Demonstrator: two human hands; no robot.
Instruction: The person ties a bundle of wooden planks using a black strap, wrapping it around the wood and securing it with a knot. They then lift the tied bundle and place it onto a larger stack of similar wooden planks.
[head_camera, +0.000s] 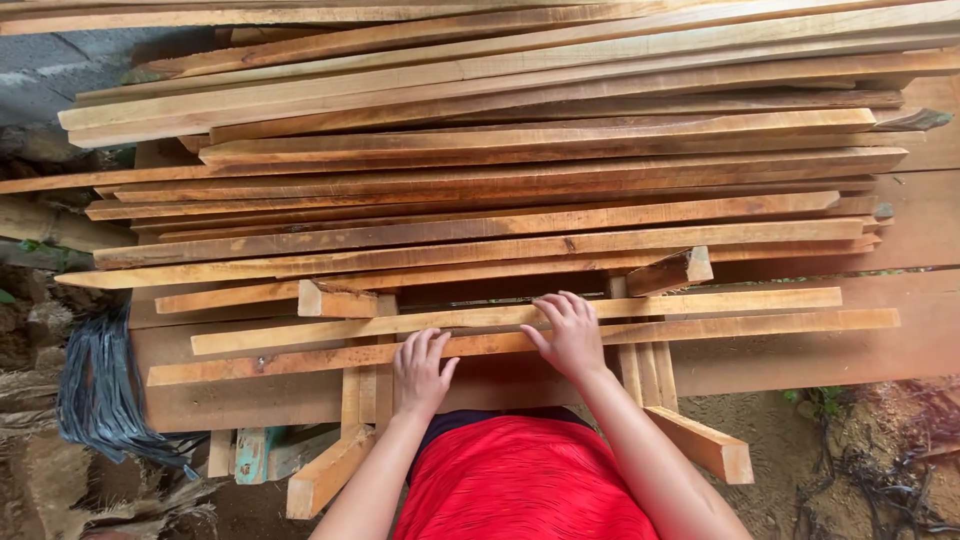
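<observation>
Two long thin wooden strips lie side by side across a workbench in front of me. My left hand (420, 368) rests palm down on the near strip (700, 328), fingers spread over its edge. My right hand (566, 333) lies flat across both the near strip and the farther strip (720, 301), fingers together and pressing down. Neither hand wraps around a strip. Beyond them a large pile of similar rough-sawn wooden strips (500, 180) fills the upper view.
Short wooden blocks (335, 300) (672, 270) prop the pile. The bench's wooden frame (325, 475) and a slanted leg (705, 445) stick out below. A bundle of dark blue strapping (100, 385) hangs at left. Dirt ground lies at right. My red shirt (520, 480) is at the bottom.
</observation>
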